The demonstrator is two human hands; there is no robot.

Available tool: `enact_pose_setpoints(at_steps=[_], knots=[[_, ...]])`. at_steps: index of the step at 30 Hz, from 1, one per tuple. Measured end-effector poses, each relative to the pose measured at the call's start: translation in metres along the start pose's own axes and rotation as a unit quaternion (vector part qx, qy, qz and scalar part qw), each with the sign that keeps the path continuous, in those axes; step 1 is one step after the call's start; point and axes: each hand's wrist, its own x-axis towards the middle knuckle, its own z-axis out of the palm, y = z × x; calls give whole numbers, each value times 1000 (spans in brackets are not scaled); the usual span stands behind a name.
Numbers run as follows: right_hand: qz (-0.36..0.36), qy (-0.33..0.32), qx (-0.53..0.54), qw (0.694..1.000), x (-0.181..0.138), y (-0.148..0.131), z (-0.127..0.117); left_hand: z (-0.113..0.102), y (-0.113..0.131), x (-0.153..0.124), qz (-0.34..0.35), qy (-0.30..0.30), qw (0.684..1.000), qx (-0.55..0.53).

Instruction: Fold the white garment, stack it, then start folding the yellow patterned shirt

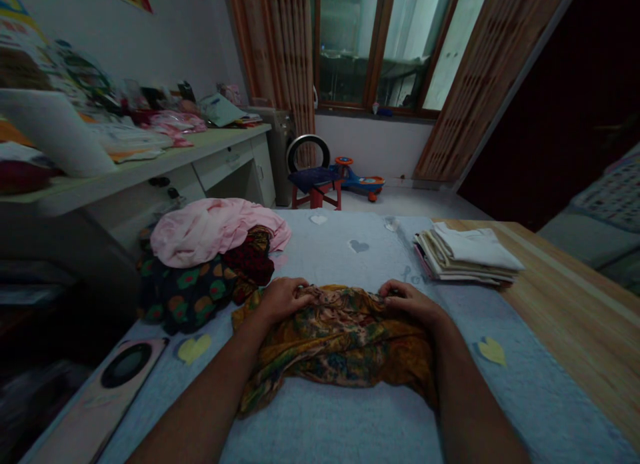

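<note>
Left hand (285, 299) and right hand (414, 304), nearly closed, pinch patterned cloth (345, 341). It runs nine-to-three, bulk toward six — neither nearer.

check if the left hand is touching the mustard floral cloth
Touching. The head view shows the left hand at the bunched far edge of the mustard floral cloth, thumb and fingers pinching the fabric.
</note>
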Motion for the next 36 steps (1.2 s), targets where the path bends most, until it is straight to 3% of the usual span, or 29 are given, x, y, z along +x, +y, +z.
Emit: enact_pose_setpoints(at_steps=[3, 8, 11, 14, 17, 21, 24, 31, 36], knots=[[9, -10, 12, 1000, -6, -3, -2, 0, -3, -1, 35, 16, 999, 38], [1, 42, -61, 997, 3, 3, 6, -2, 1, -2, 74, 99, 988, 88], [-53, 169, -140, 974, 14, 12, 11, -5, 6, -3, 65, 146, 982, 104], [-131, 303, -191, 924, 23, 19, 12, -8, 8, -4, 61, 198, 973, 102], [-145, 360, -224, 894, 25, 23, 11, -8, 10, -6, 94, 228, 967, 69], [-105, 352, -306, 878, 26, 27, 11, -4, 12, -6, 140, 153, 978, -18], [-74, 336, -356, 869, 27, 32, 11, -1, 13, -4, 136, 96, 985, -41], [-17, 286, -354, 890, 26, 40, 13, 9, 3, 1, 53, 94, 994, 25], [-18, 311, -318, 896, 28, 43, 11, 14, -4, 4, -7, 67, 997, 25]])
